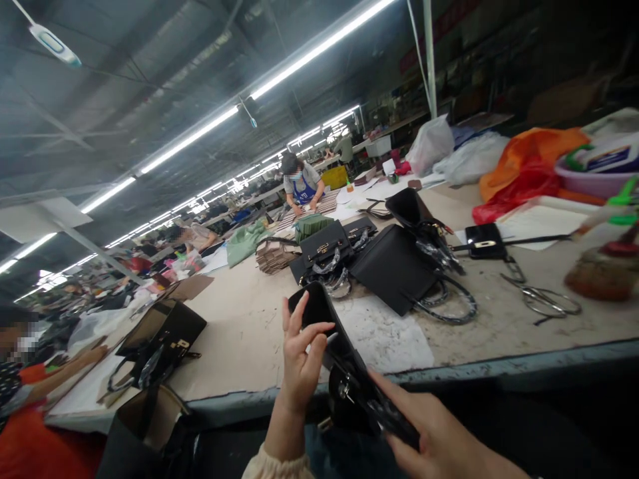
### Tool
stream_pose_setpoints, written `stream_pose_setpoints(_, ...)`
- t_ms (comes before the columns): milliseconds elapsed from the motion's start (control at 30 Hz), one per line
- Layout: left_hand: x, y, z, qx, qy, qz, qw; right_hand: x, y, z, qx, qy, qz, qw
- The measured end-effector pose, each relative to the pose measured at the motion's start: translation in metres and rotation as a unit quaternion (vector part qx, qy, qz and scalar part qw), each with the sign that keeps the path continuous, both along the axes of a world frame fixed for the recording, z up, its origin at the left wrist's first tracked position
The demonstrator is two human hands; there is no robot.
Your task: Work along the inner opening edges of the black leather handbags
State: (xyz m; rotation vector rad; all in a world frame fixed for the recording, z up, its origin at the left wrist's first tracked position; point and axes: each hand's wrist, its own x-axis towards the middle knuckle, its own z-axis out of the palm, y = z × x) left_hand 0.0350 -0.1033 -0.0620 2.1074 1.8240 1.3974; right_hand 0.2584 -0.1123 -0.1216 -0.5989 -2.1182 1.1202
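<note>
My right hand [424,422] grips a black handbag [357,362] by its lower right side, its fingers wrapped round the edge. The bag is tilted in front of me near the table's front edge, with a metal clasp on the side toward me. My left hand [302,356] is raised at the bag's upper left edge. Its thumb and forefinger come together over the bag, and the other fingers stick up. A small pale tip shows by the thumb, too small to name. Behind lie black handbags [394,266] with wrapped handles on the table [239,332].
Scissors [546,299], a black box-like item [484,241] and a brown pot [604,273] sit at the right. Another black bag [162,336] stands at the left, near a person's arm [70,366]. Across the table a person in a blue apron [303,189] works.
</note>
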Motion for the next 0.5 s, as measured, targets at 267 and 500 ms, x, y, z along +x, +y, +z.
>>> stream_pose_setpoints(267, -0.01, 0.024, -0.001, 0.078, 0.133, -0.006, 0.988, 0.042, 0.066, 0.025, 0.162, -0.178, -0.148, 0.959)
stream_pose_setpoints(500, -0.007, 0.028, 0.002, 0.055, 0.08, 0.003, 0.995, 0.012, 0.057, 0.07, 0.308, -0.181, -0.216, 0.909)
